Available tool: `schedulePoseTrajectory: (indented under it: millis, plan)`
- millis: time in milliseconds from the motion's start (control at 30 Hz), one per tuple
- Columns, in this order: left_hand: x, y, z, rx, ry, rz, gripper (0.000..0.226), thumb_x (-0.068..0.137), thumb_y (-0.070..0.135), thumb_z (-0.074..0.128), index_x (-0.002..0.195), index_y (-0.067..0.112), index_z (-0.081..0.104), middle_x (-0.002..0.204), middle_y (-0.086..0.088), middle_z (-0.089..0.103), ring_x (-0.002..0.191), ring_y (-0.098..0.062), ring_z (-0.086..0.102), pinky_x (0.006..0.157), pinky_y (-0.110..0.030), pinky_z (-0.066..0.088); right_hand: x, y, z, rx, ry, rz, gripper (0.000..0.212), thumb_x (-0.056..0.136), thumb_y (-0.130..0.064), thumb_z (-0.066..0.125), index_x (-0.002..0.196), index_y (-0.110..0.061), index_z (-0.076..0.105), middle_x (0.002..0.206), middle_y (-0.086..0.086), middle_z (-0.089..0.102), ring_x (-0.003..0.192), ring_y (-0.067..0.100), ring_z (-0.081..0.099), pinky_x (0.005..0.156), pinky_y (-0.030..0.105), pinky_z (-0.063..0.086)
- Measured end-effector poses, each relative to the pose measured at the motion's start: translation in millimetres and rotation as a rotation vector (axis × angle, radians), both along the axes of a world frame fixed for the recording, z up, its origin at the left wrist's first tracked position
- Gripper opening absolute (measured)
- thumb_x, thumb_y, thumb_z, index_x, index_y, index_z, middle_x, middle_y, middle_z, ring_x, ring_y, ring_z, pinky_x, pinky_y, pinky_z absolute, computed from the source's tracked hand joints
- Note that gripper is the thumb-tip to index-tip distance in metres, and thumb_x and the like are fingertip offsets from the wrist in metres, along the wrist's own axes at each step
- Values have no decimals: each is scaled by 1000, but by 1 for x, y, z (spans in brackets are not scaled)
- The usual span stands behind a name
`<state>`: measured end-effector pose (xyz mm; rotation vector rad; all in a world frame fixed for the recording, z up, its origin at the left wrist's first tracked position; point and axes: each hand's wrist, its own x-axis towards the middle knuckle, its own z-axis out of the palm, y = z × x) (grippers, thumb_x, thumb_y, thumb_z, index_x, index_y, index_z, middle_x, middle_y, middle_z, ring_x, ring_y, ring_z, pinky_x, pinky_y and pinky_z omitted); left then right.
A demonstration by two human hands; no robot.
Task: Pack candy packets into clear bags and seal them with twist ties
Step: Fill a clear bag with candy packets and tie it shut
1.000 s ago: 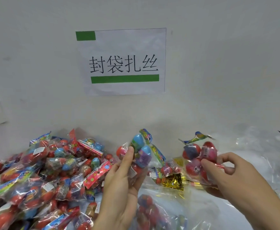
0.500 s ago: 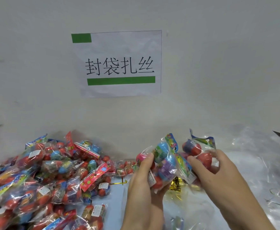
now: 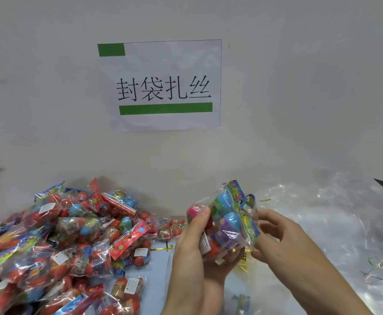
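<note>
The left hand grips a bunch of candy packets upright above the worktop, thumb across the front, header cards pointing up. The right hand sits just beside them on their right, fingers curled round the clear film. Loose clear bags lie further right, nearer the right hand.

I saw the bench carrying a heap of candy packets on its left, loose clear bags on its right, and gold twist ties between.
</note>
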<state>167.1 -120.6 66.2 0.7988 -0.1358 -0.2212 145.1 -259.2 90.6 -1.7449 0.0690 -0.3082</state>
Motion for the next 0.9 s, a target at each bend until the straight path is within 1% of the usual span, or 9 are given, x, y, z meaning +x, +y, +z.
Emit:
schedulePoseTrajectory:
  millis: [133,233,267,400,567,633,733,800,900]
  plan:
    - [-2,3,6,93,-16,-5,41,85,34,72,120,11,68,123,-16,68,110,-33,66,79,-41,56,-3,-6,3,67,-49,-36,21,77,-33,74,96,-41,71,85,-7,77,76,17,74,78,40,59]
    - [-2,5,10,100,-80,-22,55,65,27,84,112,3,69,105,-19,71,77,-28,70,59,-33,56,-6,-11,5,84,-120,-89,30,80,-12,71,97,-36,74,86,-4,77,72,18,75,67,32,56]
    - [-3,5,12,117,-102,-15,55,64,25,84,111,3,68,105,-21,70,76,-28,69,59,-33,56,-7,-12,5,66,-146,-101,32,79,-10,71,93,-37,76,85,-5,77,72,15,75,64,27,56]
    - [-3,8,12,204,-171,21,50,69,24,76,114,4,65,117,-26,66,96,-35,66,79,-45,52,-8,-14,7,-8,-156,-60,24,79,-14,77,81,-38,80,80,-8,77,67,8,73,52,15,52]
    - [-7,12,21,119,-163,-51,36,63,4,82,97,3,72,98,-19,71,70,-25,69,54,-30,57,-6,-15,4,92,-153,-164,15,86,-16,74,73,-22,80,70,0,76,60,9,71,53,24,51]
    - [-8,9,21,22,-81,-39,49,52,11,83,99,1,73,88,-19,72,58,-24,68,45,-26,53,-7,-14,8,236,-116,-129,11,88,-17,71,82,-12,79,74,7,77,60,14,70,48,24,51]
    - [-10,4,22,-37,-7,-37,46,53,23,80,95,6,78,90,-15,75,65,-25,71,53,-33,59,-7,-12,10,344,-73,-102,11,90,-15,68,89,-8,77,78,10,77,60,13,67,42,17,46]
    - [-8,3,21,-29,7,-35,46,54,25,79,97,8,78,95,-16,75,70,-26,72,61,-38,59,-6,-11,9,338,-81,-107,11,91,-15,67,89,-9,76,78,9,77,63,14,65,43,18,46]
    - [-6,2,20,-9,-2,-32,54,57,31,79,107,10,75,102,-17,74,71,-28,73,58,-37,59,-6,-9,8,274,-137,-134,8,92,-16,68,98,-16,72,74,9,76,65,20,66,46,20,49]
